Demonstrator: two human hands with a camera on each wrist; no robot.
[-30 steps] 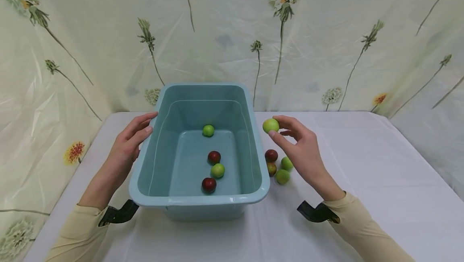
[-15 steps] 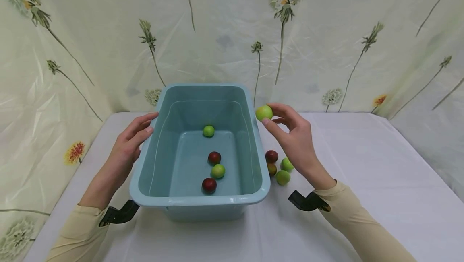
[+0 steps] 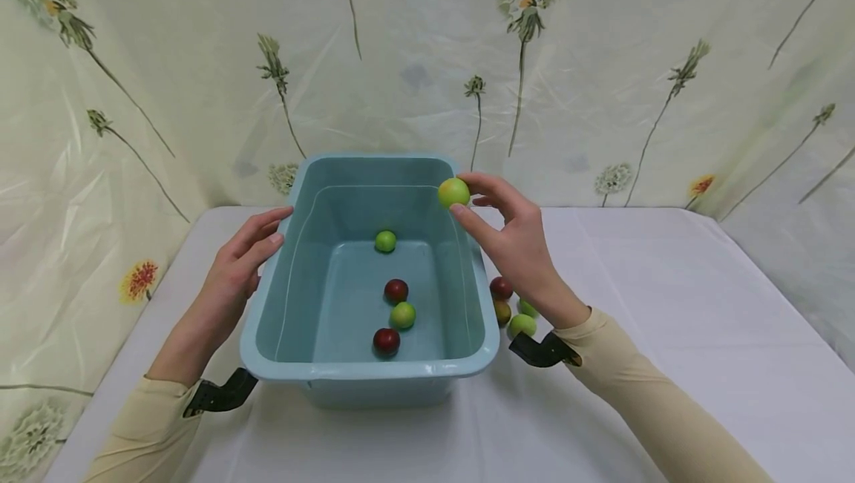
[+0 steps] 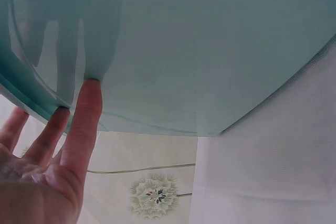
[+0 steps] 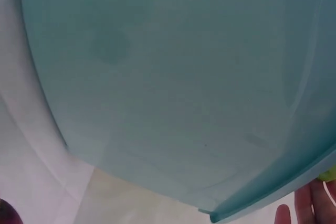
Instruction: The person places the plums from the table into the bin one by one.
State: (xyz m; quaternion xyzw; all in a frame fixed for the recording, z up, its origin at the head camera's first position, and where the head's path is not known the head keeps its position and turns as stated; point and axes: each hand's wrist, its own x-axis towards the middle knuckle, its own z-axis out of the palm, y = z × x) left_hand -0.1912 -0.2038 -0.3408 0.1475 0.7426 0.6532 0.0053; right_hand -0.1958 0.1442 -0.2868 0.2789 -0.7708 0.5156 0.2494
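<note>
My right hand pinches a small yellow-green plum between thumb and fingertips, over the right rim of a light blue plastic tub. The right wrist view catches only fingers and a sliver of the plum beyond the rim. On the tub's left side, my left hand rests its fingertips; in the left wrist view the extended fingers touch the outer wall. Inside the tub lie two dark red plums and two green plums.
Right of the tub, a dark red plum, a reddish-brown plum and two green plums lie on the white tablecloth, partly hidden by tub and arm. A dandelion-patterned sheet hangs behind.
My right hand has carried the green plum up and left, from beside the tub to over its right rim. The left hand and the tub have stayed put.
</note>
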